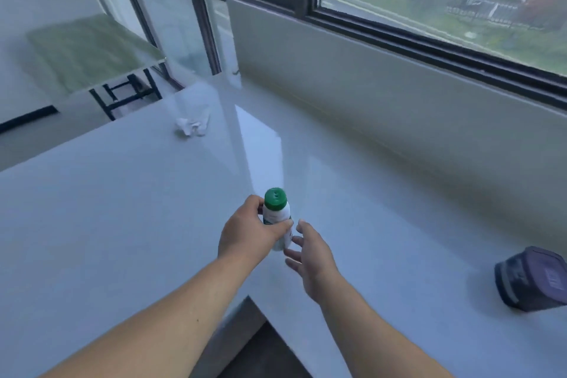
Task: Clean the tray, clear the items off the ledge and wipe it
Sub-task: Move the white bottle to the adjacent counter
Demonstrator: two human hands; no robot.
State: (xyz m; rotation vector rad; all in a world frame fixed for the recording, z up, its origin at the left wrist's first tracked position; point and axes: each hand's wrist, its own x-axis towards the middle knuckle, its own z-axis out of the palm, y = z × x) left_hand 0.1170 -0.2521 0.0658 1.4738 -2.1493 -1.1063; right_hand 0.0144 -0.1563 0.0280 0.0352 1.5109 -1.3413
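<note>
Head view, looking down over a glossy white desk (pixel 107 224) that meets a white ledge (pixel 383 193) running under a dark-framed window (pixel 429 37). The left hand (pixel 248 232) is wrapped around a small white bottle (pixel 277 218) with a green cap (pixel 275 199), thumb across the front of the label, fingers behind; the bottle stands roughly upright, tilted a little toward the window, near the inner corner where desk and ledge join. Whether its base touches the surface cannot be told, since the hand hides it. The right hand (pixel 310 255) is spread and empty, its fingers loosely parted, fingertips just beside the bottle's lower part. A crumpled white tissue (pixel 191 126) lies alone toward the far edge of the desk, well apart from both hands. A dark purple lidded container (pixel 532 279) sits on the ledge at its right end, motion-blurred. Beyond the desk's far-left corner, a green-topped table (pixel 92 49) on black legs.
</note>
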